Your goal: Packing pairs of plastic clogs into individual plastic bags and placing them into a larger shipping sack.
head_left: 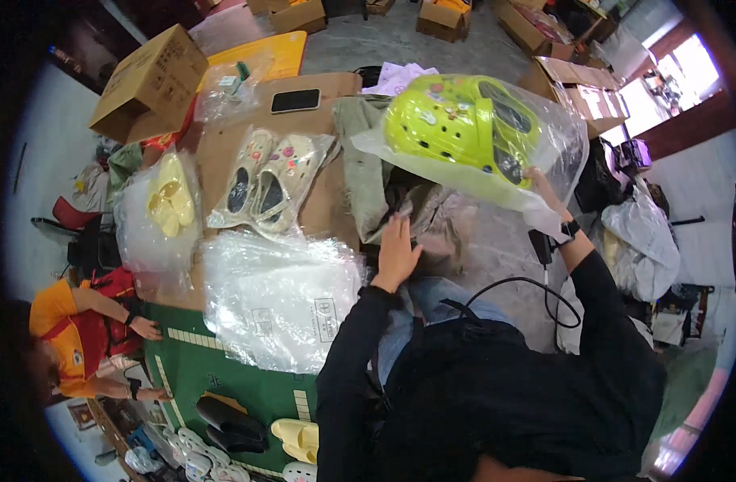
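My right hand [547,197] grips a clear plastic bag at its lower right side. Inside the bag is a pair of lime-green clogs [440,120] with small charms, held up over the right side of the table. My left hand [398,254] lies with its fingers stretched out, holding nothing, against a grey-green cloth [361,173] at the table's edge. To its left rests a bagged pair of cream clogs [263,181] with charms. A stack of flat clear plastic bags [284,293] lies nearest my left forearm.
Yellow slippers [171,197] in a bag lie farther left, and a phone [296,100] lies at the back. A cardboard box [151,84] stands far left. Dark shoes [231,424] sit on a green mat [255,390]. Another person [91,333] works at the left. A black cable [517,280] loops beside me.
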`<state>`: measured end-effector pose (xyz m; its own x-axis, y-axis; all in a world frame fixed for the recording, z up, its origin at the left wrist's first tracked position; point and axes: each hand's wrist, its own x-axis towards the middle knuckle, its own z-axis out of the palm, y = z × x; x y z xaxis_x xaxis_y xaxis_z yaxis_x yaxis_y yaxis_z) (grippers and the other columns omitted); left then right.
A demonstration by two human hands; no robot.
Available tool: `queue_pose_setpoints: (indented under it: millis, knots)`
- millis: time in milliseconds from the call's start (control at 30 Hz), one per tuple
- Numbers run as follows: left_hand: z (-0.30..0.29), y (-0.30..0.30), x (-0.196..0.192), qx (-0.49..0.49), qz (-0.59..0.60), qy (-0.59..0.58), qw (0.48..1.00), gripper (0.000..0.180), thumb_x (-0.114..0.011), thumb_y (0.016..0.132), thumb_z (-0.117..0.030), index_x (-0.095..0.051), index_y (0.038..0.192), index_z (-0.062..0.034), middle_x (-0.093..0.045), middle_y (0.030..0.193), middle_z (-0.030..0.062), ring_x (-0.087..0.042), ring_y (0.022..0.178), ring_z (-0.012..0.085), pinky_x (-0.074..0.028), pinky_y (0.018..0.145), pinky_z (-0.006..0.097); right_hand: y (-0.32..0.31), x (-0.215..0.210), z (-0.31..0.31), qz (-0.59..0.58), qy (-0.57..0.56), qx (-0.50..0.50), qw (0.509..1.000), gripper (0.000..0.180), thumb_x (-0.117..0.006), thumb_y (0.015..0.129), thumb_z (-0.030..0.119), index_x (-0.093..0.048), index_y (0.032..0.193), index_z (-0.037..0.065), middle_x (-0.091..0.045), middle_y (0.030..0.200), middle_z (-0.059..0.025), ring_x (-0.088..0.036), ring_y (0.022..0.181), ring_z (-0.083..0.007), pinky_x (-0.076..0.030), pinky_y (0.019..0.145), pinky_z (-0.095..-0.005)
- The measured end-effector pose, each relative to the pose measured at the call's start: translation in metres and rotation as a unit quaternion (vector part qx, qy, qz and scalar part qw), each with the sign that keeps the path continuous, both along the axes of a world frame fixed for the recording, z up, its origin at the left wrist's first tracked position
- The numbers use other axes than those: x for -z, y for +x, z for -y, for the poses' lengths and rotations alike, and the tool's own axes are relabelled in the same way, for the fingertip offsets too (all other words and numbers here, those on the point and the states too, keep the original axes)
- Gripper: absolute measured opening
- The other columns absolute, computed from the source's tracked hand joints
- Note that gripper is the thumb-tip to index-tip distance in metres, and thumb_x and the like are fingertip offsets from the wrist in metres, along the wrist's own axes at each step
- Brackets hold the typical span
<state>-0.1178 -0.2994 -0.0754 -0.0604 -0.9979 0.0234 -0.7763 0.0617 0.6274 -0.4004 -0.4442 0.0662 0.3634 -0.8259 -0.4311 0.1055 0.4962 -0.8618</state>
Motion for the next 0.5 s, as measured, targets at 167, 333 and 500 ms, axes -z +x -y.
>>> queue_pose_setpoints:
  millis: [167,333,500]
  knots:
    - [0.040,-0.005,0.053,-0.115,0.117,0.048,0.985,0.056,-0.062,0.074,-0.026,-0.047,0.120,0.0020,-0.047,0.123,0.0222,-0.042,0.118,0.0319,-0.029,0.100,0.044,-0.040,0.002,-0.019,-0.177,0.141,0.045,0.973,0.040,-0.047,0.084,0.032,-0.054,0.113,0.006,-0.064,0.094,-0.0108,-0.061,0.077,-0.0175,-0.048,0.074,-0.0282]
    - [0.011,-0.027,0.078,0.074,0.211,0.072,0.972,0.019,-0.053,0.075,-0.021,-0.066,0.076,-0.0073,-0.065,0.075,0.0116,-0.061,0.074,0.0276,-0.041,0.074,0.042,-0.004,0.049,0.007,-0.074,0.254,-0.047,0.963,0.032,-0.052,0.084,0.025,-0.052,0.107,0.003,-0.061,0.090,-0.0085,-0.062,0.076,-0.0185,-0.051,0.067,-0.0331]
    - [0.008,-0.071,0.026,0.157,0.199,0.120,0.960,0.022,-0.045,0.082,-0.017,-0.060,0.098,-0.0161,-0.064,0.075,0.0110,-0.061,0.079,0.0306,-0.043,0.076,0.045,0.030,0.128,0.041,-0.164,0.220,-0.139,0.952,0.037,-0.054,0.082,0.027,-0.049,0.112,0.007,-0.062,0.091,-0.0073,-0.063,0.079,-0.0222,-0.054,0.065,-0.0453]
